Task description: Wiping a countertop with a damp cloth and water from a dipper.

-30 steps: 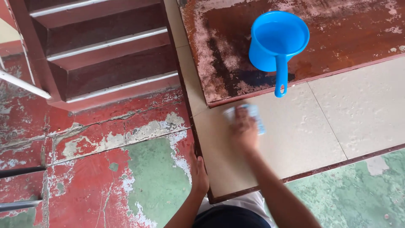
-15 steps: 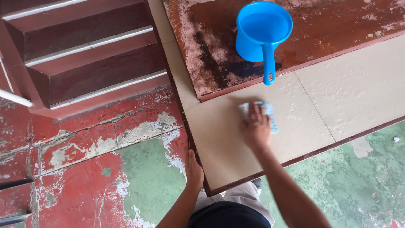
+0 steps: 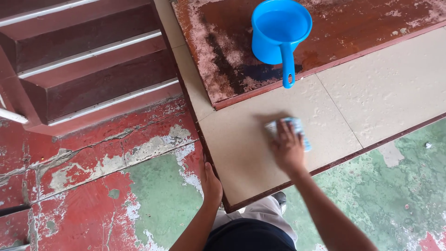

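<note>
cloth [image 3: 297, 128]: small pale blue and white rag, lying flat on the beige slab near its front edge; only its top and right edge show, the rest sits under the hand, and its outline is blurred.
right hand [image 3: 288, 148]: palm down on the cloth, fingers pressed together and laid flat over it; the fingertips are smeared by blur, so the exact grip is hard to make out.
right arm: runs from the bottom right of the view up to the hand, cut off at the lower edge.
left hand [image 3: 210, 181]: set against the left front corner of the beige slab, fingers close together and curled over the edge; the fingertips are hidden behind the rim.
beige slab [image 3: 371, 97]: pale speckled surface with a dark red rim and a thin seam running across it; its right end runs out of view.
brown board [image 3: 353, 32]: worn reddish-brown panel lying on the far part of the slab, with flaked whitish patches along its left side; the top is cut off.
dipper [image 3: 278, 35]: bright blue plastic scoop, upright on the brown board, handle pointing toward the cloth, well apart from it; whether it holds water cannot be told.
steps [image 3: 93, 65]: dark red-brown stairs with pale edging at upper left.
floor [image 3: 116, 186]: peeling red and green paint.
clothing: dark top and pale trousers at the bottom, mostly hidden.
</note>
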